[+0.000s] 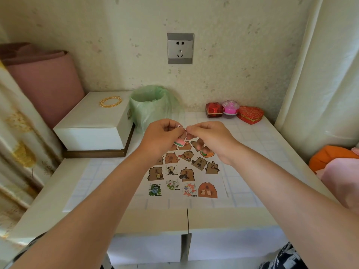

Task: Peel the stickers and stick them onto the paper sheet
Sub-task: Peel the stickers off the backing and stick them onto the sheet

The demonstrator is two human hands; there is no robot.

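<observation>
Hands first: we count two, both raised just above the far end of the paper sheet [221, 186] and meeting fingertip to fingertip. Our left hand [162, 137] and our right hand [210, 139] each pinch the same single sticker [179, 143], a small piece showing pink and green that hangs below the left fingers. A white bit curls up between the two thumbs, and we cannot tell whether it is backing or part of the sticker. The sheet lies flat on the table [97, 183] and carries rows of brown animal pictures. We count twelve of them clearly, four in the nearest row, while about three more at the far end are half hidden under our hands. Along the wall stand three small gift boxes: one red box [213, 109], one round pink box [230, 107] and one heart-shaped box [250, 114]. To the left sit one white case [93, 125] with gold bangles [110, 101] on its lid, their number too fine to count, and one bin [151, 105] lined with a green bag, its contents not visible. One wall socket [180, 48] is above. Cushions [330, 158] at the right are cut off by the edge.
</observation>
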